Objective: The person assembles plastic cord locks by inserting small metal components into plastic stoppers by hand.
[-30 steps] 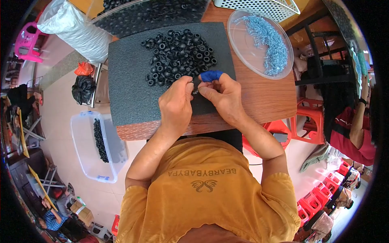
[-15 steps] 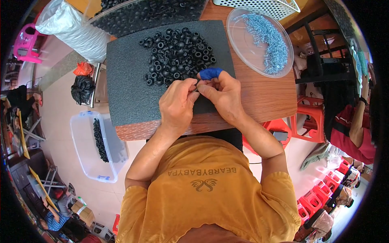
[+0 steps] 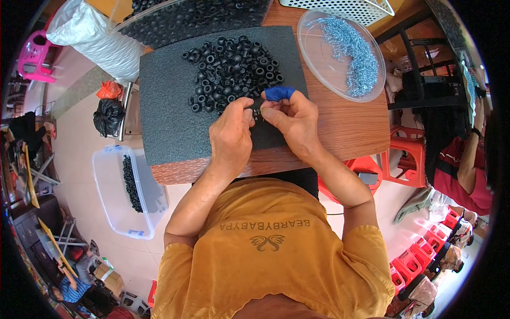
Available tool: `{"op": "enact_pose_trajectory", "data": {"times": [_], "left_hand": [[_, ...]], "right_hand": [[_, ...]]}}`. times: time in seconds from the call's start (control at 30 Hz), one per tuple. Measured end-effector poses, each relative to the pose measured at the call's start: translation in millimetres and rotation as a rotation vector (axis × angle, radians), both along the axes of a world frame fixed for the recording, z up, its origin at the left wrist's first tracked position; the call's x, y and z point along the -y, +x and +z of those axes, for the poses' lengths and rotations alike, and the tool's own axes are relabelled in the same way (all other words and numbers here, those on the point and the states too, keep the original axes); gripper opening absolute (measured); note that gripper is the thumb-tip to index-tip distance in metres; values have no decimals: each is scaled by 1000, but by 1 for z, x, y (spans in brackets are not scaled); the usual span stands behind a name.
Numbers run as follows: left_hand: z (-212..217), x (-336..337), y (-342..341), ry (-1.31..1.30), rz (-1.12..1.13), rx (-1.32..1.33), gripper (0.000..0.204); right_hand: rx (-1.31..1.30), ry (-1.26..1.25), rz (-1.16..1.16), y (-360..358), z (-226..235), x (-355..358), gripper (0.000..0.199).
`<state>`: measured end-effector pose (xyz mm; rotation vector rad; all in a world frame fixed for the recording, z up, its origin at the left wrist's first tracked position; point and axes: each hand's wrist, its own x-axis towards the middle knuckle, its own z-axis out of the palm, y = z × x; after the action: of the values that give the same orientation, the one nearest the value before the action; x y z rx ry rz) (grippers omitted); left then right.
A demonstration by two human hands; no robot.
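My left hand (image 3: 232, 130) is over the near part of a dark grey foam mat (image 3: 170, 117), its thumb and fingers pinched together. Facing it, a small gap away, my right hand (image 3: 297, 125) has its thumb and fingers curled in a pinch. A blue wrap (image 3: 279, 93) covers one of its fingers. Small silvery pieces (image 3: 256, 114) show between the fingertips; their kind is too small to make out, and the fingers hide what each hand grips. Just beyond my hands lies a pile of small round black hollow parts (image 3: 234, 72).
A clear round lid (image 3: 340, 66) with light-blue shiny bits lies right on the wooden table (image 3: 350, 122). A clear bin of black parts (image 3: 196, 24) and a white perforated basket (image 3: 345, 10) are at the back. On the left floor stands a clear plastic box (image 3: 109, 212).
My hands have drawn slightly apart at the fingertips, and small silvery pieces now show between them. The black pile looks the same.
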<state>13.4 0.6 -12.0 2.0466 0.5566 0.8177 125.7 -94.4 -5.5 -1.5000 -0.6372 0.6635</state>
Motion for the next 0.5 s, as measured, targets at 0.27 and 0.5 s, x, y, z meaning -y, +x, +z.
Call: {"op": "enact_pose_trajectory", "data": {"times": [0.27, 0.5], "left_hand": [[-2, -1, 0, -32, 3, 7, 15], [-4, 0, 0, -69, -11, 39, 19]], "right_hand": [[-9, -40, 11, 1, 3, -1, 27], [87, -106, 34, 0, 0, -2, 28]]}}
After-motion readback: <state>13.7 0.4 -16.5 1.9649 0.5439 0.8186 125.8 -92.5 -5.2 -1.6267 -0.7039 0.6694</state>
